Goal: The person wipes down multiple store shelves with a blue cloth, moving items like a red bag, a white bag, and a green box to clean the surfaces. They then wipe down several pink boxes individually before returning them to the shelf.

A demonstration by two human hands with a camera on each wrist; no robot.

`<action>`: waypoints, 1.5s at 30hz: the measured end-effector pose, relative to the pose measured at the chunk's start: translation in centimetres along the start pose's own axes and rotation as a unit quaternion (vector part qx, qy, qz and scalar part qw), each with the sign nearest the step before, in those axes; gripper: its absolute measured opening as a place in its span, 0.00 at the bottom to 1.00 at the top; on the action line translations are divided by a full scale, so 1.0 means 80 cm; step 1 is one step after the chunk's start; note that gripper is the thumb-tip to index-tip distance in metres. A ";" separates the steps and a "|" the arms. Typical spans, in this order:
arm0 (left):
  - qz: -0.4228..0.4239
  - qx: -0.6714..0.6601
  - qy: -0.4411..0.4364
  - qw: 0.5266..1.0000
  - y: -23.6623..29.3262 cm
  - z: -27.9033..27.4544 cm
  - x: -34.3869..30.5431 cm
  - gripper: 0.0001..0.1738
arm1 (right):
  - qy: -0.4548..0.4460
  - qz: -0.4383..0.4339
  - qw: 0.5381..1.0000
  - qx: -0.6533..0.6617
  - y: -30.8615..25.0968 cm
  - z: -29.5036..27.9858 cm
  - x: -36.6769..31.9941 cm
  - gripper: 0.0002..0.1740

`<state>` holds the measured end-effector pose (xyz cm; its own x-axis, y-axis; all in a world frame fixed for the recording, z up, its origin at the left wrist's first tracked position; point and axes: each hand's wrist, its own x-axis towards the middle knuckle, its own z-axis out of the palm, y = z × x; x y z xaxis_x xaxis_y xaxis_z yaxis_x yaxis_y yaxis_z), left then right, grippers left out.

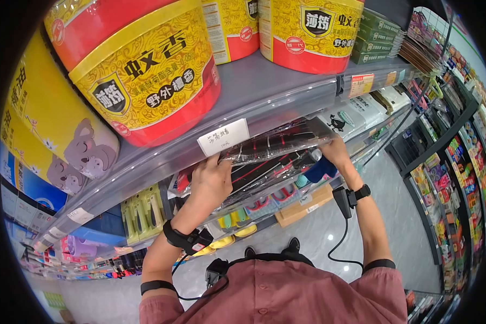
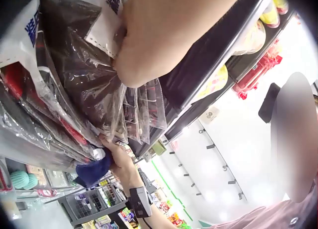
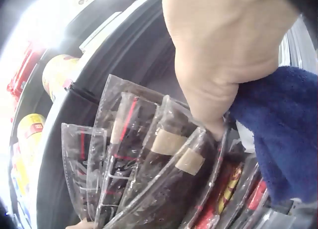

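Observation:
Flat clear-plastic packets [image 1: 275,143] with dark contents and red and white lines stand in a row on the shelf under the yellow tubs. My left hand [image 1: 211,181] grips the near end of several packets; in the left wrist view the plastic bunches into creases beside that hand [image 2: 154,40]. At the far end, my right hand [image 1: 336,154] pinches the packets' edge, its fingertip tucked between them in the right wrist view. A dark blue cloth [image 3: 283,129] hangs bunched from the same right hand. The left fingertips [image 3: 82,224] show at the packets' lower left there.
Yellow and red tubs [image 1: 146,70] stand on the shelf above, behind a clear lip with a price tag [image 1: 224,137]. White packets [image 1: 356,116] lie right of the hands. Lower down are yellow-green packs [image 1: 143,213] and a cardboard box [image 1: 305,205]. Another stocked rack [image 1: 443,183] stands across the aisle.

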<state>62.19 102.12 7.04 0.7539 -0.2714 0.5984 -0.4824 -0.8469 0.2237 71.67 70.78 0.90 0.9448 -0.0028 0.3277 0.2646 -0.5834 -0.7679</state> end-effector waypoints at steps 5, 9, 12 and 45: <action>0.061 0.002 0.016 0.998 0.008 0.001 -0.008 0.08 | -0.021 0.043 0.997 0.067 0.023 0.003 0.015 0.14; 0.060 0.022 -0.025 0.998 0.022 -0.006 -0.017 0.22 | -0.028 0.188 0.919 0.346 -0.004 -0.004 0.025 0.12; 0.036 0.041 -0.069 0.996 0.031 -0.008 -0.022 0.26 | -0.009 0.247 0.851 0.463 -0.037 -0.011 0.025 0.11; 0.046 0.096 -0.016 0.994 -0.064 -0.011 0.036 0.09 | -0.177 -0.254 0.939 -0.151 -0.110 0.184 0.009 0.17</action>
<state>66.45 106.08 8.30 0.7261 -0.3629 0.5840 -0.4576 -0.8890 0.0165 72.85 87.90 -0.20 0.7308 0.5773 0.3642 0.6820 -0.6406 -0.3530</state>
